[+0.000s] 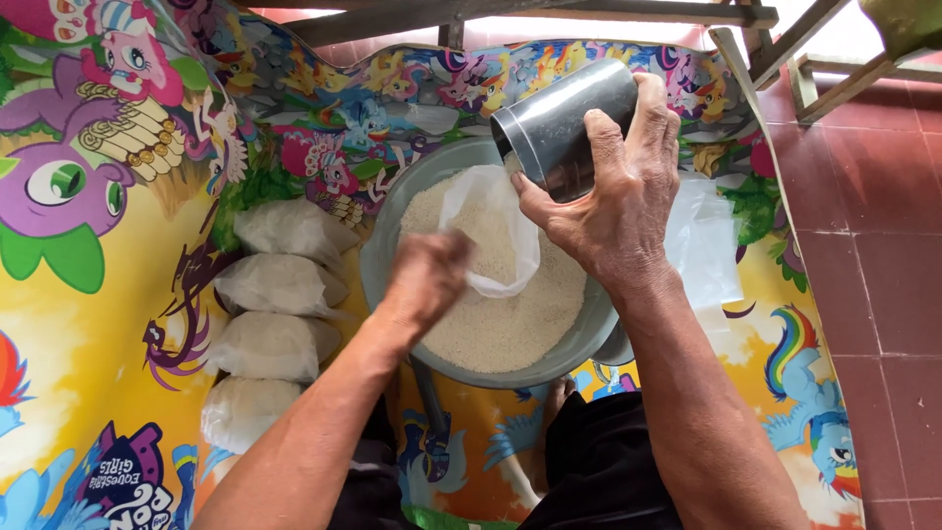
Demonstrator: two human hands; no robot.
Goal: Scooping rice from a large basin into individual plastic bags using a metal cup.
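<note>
Four filled bags (275, 324) are lined up left of the rice basin (378, 260). A metal cup (564, 123), tilted, is gripped by the right hand (613, 201); an open plastic bag (496, 236) is held over the rice by the left hand (427, 280).

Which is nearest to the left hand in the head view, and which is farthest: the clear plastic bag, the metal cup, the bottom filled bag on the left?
From the left hand:
1. The clear plastic bag, held open at the hand, over the grain in the basin.
2. The metal cup, up and to the right, tilted in the right hand.
3. The bottom filled bag, down at the left, last in its row.
</note>
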